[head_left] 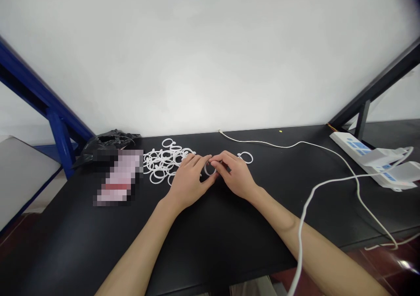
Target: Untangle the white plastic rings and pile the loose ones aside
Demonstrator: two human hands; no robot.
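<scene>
Between my two hands is a white ring (209, 169), which looks like a curtain ring with a small eyelet. My left hand (190, 177) grips its left side, thumb below and fingertips on top. With thumb and fingers pinched, my right hand (234, 173) holds the ring's upper right edge. My fingers cover part of the ring. A pile of similar white rings (160, 160) lies to the left, partly behind my left hand. Another single white ring (246, 157) rests on the table just beyond my right hand.
A black plastic bag (108, 142) and a blurred-out pinkish item (120, 177) lie on the black table (210, 243) at left. A white power strip (370, 160) with plugged-in adapters is at right. Its white cable (308, 199) crosses over my right forearm. A white wall (210, 59) stands behind.
</scene>
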